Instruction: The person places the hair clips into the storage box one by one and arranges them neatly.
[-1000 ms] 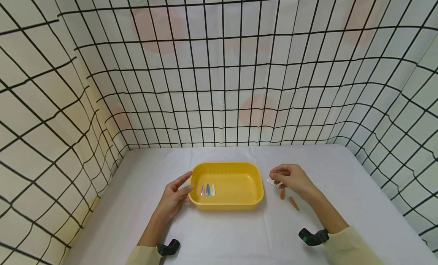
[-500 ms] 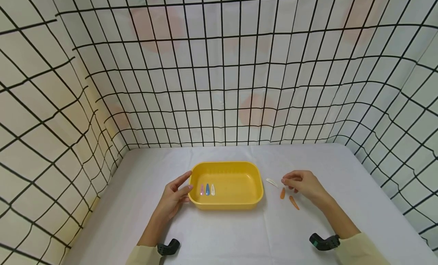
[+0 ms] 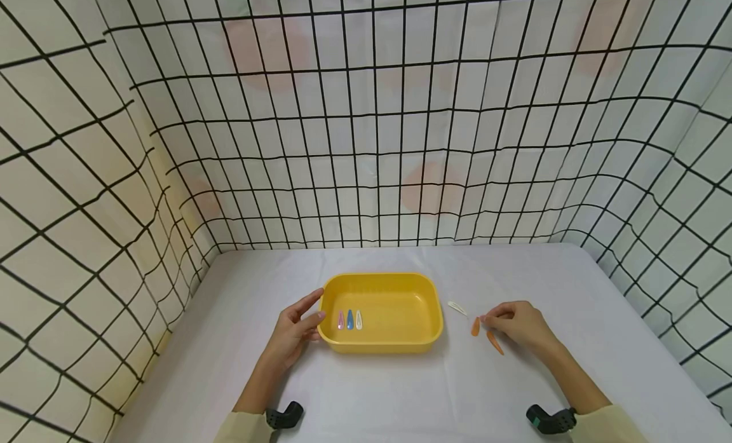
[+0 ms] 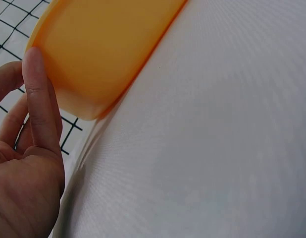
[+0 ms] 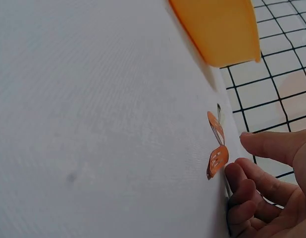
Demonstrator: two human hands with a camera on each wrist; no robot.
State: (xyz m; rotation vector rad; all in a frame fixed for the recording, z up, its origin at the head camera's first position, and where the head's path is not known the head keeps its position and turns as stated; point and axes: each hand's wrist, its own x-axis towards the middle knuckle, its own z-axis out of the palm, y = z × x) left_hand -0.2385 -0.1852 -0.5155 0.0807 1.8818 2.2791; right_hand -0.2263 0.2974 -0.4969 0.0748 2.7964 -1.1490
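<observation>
A yellow tray (image 3: 380, 347) rests on the white-covered table. My left hand (image 3: 291, 335) holds its left end, thumb at the rim and the other fingers along the outside. Inside the tray, a pink hair clip (image 3: 340, 320), a blue hair clip (image 3: 350, 320) and a white hair clip (image 3: 359, 320) lie side by side. My right hand (image 3: 523, 325) is low over the table, its fingertips close beside two orange hair clips, one upright-lying clip (image 3: 476, 327) and one slanted clip (image 3: 495, 342). In the right wrist view a gap shows between thumb and index finger, with nothing held.
Another white hair clip (image 3: 457, 308) lies between the tray and the orange clips. Black grid netting (image 3: 377, 154) stands behind the table and at both sides. Each wrist wears a black camera (image 3: 284, 415).
My right hand has moved from over the white clip, right and toward me, down to the orange clips. The white clip stayed on the table. My left hand keeps its place on the tray.
</observation>
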